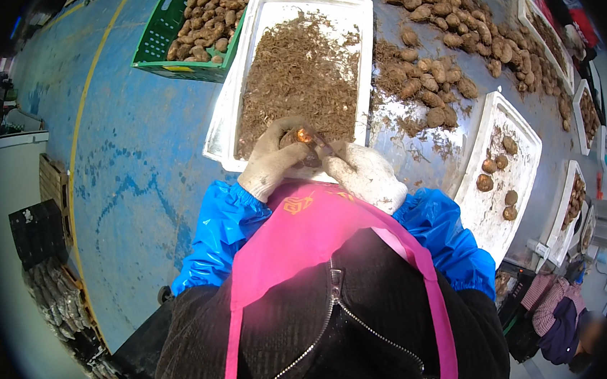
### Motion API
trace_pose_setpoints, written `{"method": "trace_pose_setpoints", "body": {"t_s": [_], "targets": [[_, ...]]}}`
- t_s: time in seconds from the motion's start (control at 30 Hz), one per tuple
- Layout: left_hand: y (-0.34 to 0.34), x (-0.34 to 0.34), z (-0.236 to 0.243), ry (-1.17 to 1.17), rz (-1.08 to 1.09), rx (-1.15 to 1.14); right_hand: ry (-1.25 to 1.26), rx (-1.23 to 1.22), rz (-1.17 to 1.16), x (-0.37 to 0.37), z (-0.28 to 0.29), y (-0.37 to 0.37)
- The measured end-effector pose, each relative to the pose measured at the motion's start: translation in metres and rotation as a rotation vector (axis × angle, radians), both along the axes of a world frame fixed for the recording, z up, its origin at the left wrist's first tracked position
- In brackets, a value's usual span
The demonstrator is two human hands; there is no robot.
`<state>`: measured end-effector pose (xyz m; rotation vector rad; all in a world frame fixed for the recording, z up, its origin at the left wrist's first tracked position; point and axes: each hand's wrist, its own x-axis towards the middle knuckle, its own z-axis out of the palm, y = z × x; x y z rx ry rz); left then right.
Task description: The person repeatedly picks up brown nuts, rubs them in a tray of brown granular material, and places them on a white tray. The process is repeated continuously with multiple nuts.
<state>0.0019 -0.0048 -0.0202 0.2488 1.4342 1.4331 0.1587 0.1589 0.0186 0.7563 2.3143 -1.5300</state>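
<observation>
In a dirty white glove, my left hand (275,157) is closed round a small brown taro (304,136), whose cut end shows orange. My right hand (368,177), gloved in white too, grips what looks like a small knife (325,144); its dark narrow blade meets the taro, and the handle is hidden in the fingers. Both hands are over the near edge of a white foam tray (365,72), which is strewn with brown fibrous peelings (302,81). Blue plastic sleeves cover my forearms.
A green crate (159,36) of taros stands beyond the tray on the left. Loose taros (436,78) are heaped on the metal table. To the right, another white tray (474,183) bears several taros. Farther right are more trays and another person's checked sleeve (550,301).
</observation>
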Motion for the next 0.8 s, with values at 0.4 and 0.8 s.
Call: {"method": "trace_pose_setpoints", "body": {"t_s": [0.4, 0.8], "targets": [[0.004, -0.005, 0.002, 0.186, 0.010, 0.006, 0.068, -0.343, -0.189, 0.006, -0.011, -0.001], [-0.002, -0.008, 0.010, 0.133, -0.064, 0.045, 0.006, -0.296, -0.202, 0.006, -0.011, 0.002]]}}
